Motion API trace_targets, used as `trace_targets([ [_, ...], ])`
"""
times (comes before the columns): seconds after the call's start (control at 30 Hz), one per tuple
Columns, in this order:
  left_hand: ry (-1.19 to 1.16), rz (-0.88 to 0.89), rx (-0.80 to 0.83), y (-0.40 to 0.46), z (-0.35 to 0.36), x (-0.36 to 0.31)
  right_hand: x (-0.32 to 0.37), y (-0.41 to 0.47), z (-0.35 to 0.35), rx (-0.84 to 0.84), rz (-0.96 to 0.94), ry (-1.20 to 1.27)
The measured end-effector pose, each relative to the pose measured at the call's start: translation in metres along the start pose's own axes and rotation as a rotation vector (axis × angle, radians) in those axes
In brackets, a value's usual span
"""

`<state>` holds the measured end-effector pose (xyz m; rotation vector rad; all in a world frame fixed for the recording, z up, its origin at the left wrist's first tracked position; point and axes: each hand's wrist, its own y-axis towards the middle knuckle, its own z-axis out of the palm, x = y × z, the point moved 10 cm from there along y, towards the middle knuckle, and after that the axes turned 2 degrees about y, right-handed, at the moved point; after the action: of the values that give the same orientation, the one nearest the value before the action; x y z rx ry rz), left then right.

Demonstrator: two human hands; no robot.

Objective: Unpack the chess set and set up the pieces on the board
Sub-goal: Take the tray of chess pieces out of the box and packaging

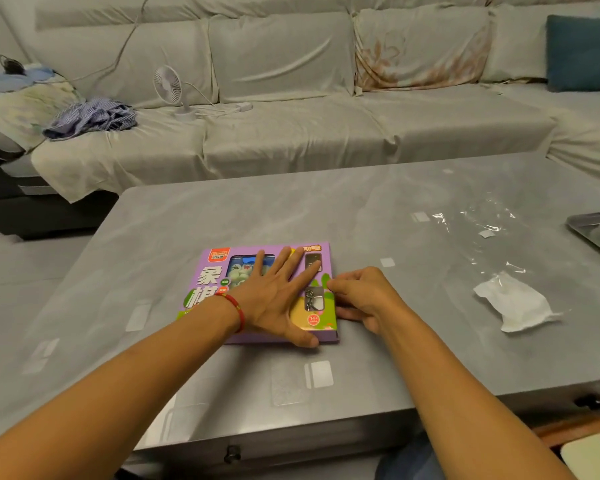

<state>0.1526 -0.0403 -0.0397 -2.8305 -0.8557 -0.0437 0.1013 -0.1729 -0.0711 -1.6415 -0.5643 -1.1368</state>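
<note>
Grey and faintly marbled, the low table [361, 209] fills most of your view, with a long sofa [291, 98] under pale covers running behind it. Your chess set box [210, 271] lies flat near the table's front edge, roughly in the middle, its purple lid facing up and printed with large characters and small windows showing pieces.

Your left hand [274, 296] lies palm down on the lid, fingers straight and spread, their tips reaching toward the far edge of the box; the thumb stretches along the near right corner. It presses flat rather than gripping. A red cord bracelet [238, 311] circles that wrist.

Your right hand [361, 296] sits against the right side of the box, fingers curled inward with their tips at that edge. It seems to pinch the edge or a flap there, though the fingertips are tucked away from the camera, so you cannot be sure how much they actually hold.

To your right on the table lie a crumpled sheet of clear plastic wrap [482, 223] and, nearer you, a white wrapper [513, 303], both well apart from the box. A metal tray [582, 223] pokes in at the right edge. On the sofa stand a small white fan [168, 86] and, left of it, a bundle of striped cloth [90, 117]; a blue cushion [579, 51] sits at the far right.
</note>
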Motion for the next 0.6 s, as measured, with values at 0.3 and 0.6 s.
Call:
trace_targets([
  [0.3, 0.010, 0.004, 0.055, -0.014, 0.005, 0.004, 0.003, -0.002, 0.003, 0.055, -0.004, -0.154],
  [0.6, -0.351, -0.102, 0.146, -0.029, -0.015, 0.000, 0.048, -0.024, 0.018, 0.129, -0.423, -0.041],
])
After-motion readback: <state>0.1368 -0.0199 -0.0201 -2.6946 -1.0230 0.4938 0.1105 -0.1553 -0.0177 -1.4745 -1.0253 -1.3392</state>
